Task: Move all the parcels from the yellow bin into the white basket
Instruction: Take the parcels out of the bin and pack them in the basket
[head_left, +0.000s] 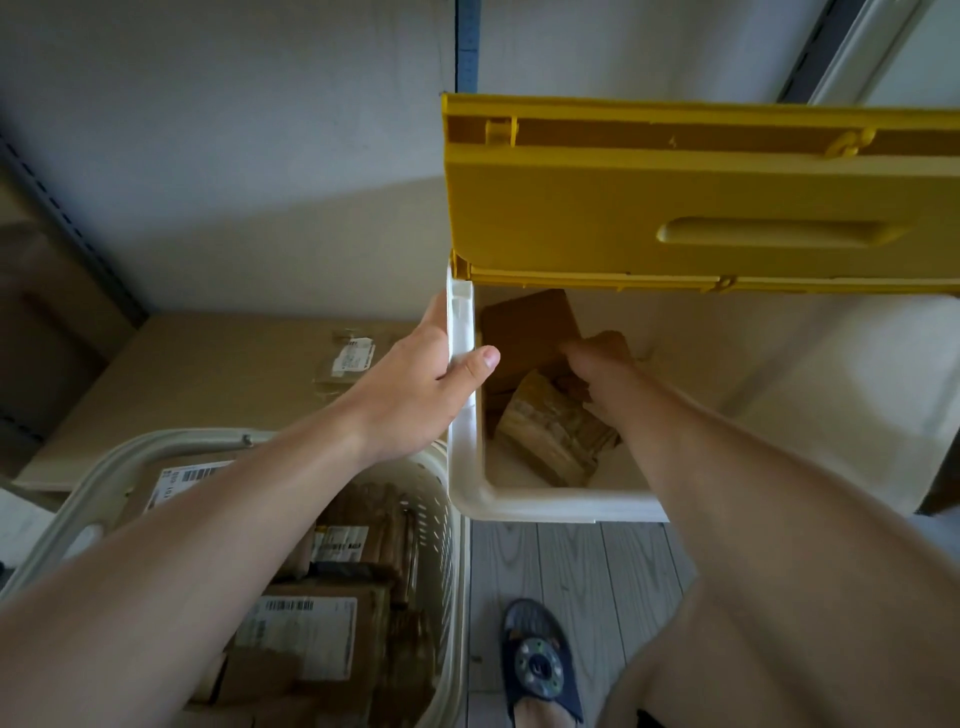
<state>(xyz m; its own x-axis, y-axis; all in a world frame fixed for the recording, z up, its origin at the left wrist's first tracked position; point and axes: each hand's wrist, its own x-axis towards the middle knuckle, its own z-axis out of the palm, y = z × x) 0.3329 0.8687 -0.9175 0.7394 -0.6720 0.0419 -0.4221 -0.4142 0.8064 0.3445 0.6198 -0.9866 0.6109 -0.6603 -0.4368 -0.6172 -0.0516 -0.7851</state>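
Note:
The bin (467, 467) has white walls and a yellow lid (675, 208) flipped up at the back. Inside lie a flat brown parcel (524, 332) and a crumpled paper-wrapped parcel (545, 441). My left hand (431, 384) grips the bin's left rim, thumb over the inner edge. My right hand (597, 358) reaches down inside, fingers curled at the edge of the flat brown parcel; the grasp itself is hidden. The white basket (441, 519) stands at the lower left, holding several labelled brown parcels (306, 629).
A large cardboard box (218, 364) with a label lies on the shelf behind the basket. A dark metal shelf post (67, 218) runs along the left. My sandalled foot (540, 665) stands on the pale plank floor below the bin.

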